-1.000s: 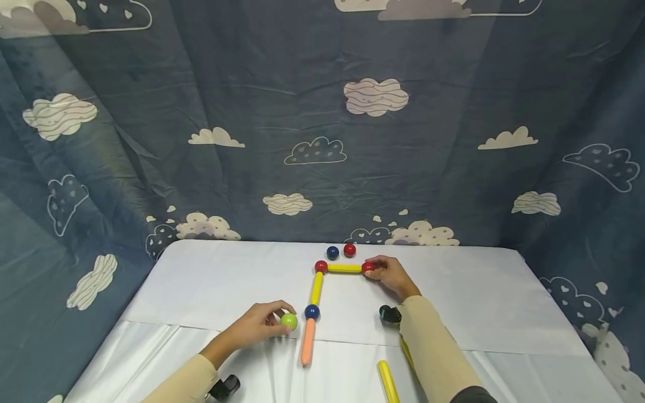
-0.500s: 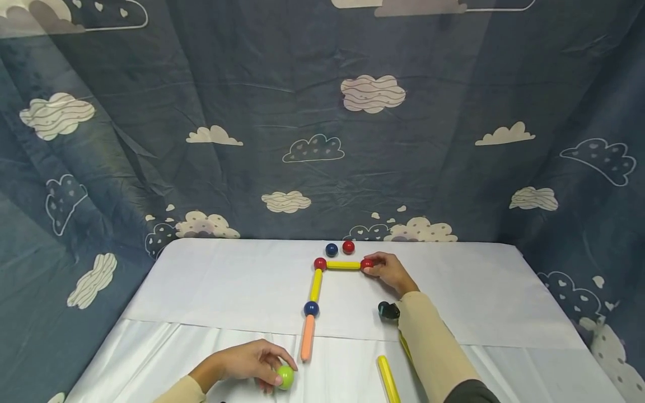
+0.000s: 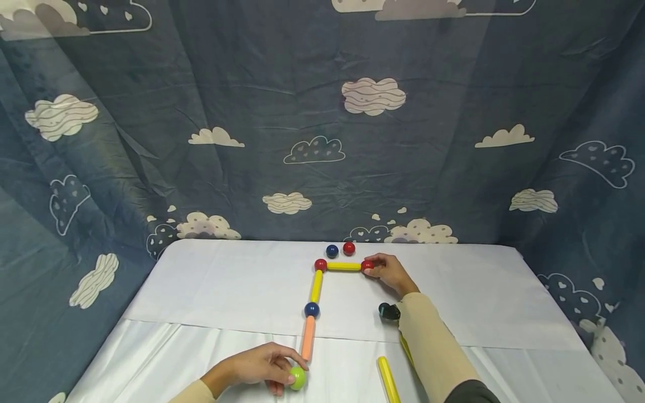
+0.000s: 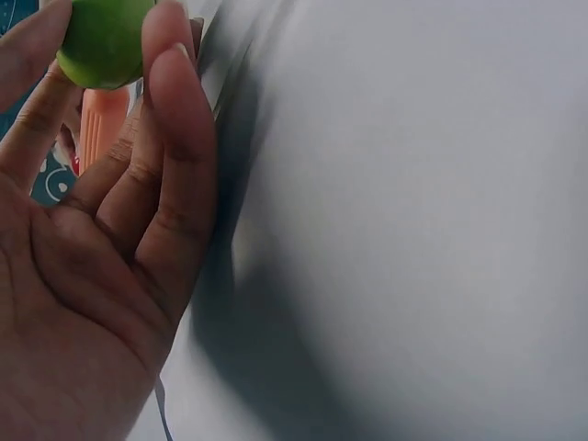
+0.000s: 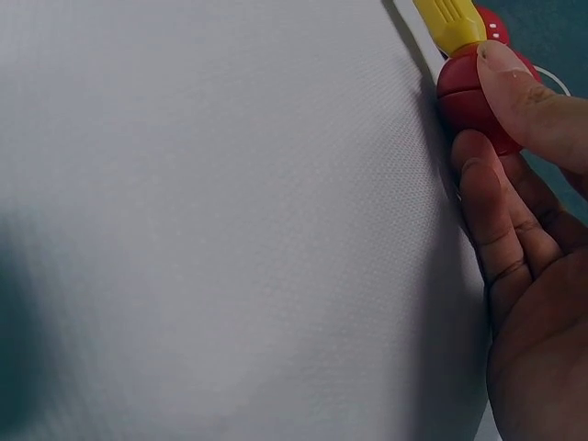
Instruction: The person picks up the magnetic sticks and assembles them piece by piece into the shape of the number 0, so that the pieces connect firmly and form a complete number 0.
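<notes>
My left hand (image 3: 263,366) pinches a light green ball (image 3: 298,378) right by the near end of an orange rod (image 3: 308,338). In the left wrist view the green ball (image 4: 103,41) sits between thumb and fingers, the orange rod (image 4: 103,124) behind it. My right hand (image 3: 390,272) holds a red ball (image 3: 367,266) at the right end of a yellow rod (image 3: 344,266). From there the chain runs to a corner red ball (image 3: 321,265), down a second yellow rod (image 3: 316,286) to a blue ball (image 3: 312,309) and the orange rod.
Behind the chain lie a loose blue ball (image 3: 332,251) and a loose red ball (image 3: 349,248). A yellow rod (image 3: 388,379) rests near the front; another (image 3: 406,350) is partly hidden by the right sleeve. A patterned curtain (image 3: 322,184) hangs behind the white table (image 3: 211,285).
My left hand has carried the green ball from beside the blue ball toward me, then right to the orange rod's near end. The right hand stays at the red ball.
</notes>
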`<state>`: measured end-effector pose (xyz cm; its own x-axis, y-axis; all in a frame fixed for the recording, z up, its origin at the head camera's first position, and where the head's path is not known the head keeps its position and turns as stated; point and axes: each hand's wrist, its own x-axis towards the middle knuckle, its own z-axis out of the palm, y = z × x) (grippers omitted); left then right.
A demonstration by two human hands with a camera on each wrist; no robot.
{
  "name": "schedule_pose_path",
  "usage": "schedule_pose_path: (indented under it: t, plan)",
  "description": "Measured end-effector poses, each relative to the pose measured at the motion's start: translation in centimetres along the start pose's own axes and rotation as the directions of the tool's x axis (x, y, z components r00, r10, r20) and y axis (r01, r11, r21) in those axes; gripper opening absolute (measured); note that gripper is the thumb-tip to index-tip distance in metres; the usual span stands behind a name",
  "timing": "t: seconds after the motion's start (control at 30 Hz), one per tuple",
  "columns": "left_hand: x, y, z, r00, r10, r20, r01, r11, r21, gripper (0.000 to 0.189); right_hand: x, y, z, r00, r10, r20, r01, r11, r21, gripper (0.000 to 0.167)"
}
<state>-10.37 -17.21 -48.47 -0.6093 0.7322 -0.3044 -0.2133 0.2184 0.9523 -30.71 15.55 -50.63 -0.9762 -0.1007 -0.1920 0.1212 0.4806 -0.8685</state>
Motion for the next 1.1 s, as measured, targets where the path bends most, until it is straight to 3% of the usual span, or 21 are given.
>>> schedule_pose_path:
  t: [0.67,1.1]
  plan:
    - [1.1,0.2,0.3,0.995,-0.073,-0.067,0.074,0.997,0.011,0.028,0.1,0.0,-0.2,1.0,-0.001,0.009,0.001,1.0,-0.001,0.038]
    - [1.3,0.2,0.1,0.997,-0.034,-0.064,0.033,0.999,-0.007,0.029,0.0,0.1,-0.1,1.0,-0.006,0.015,0.006,1.0,0.009,0.039]
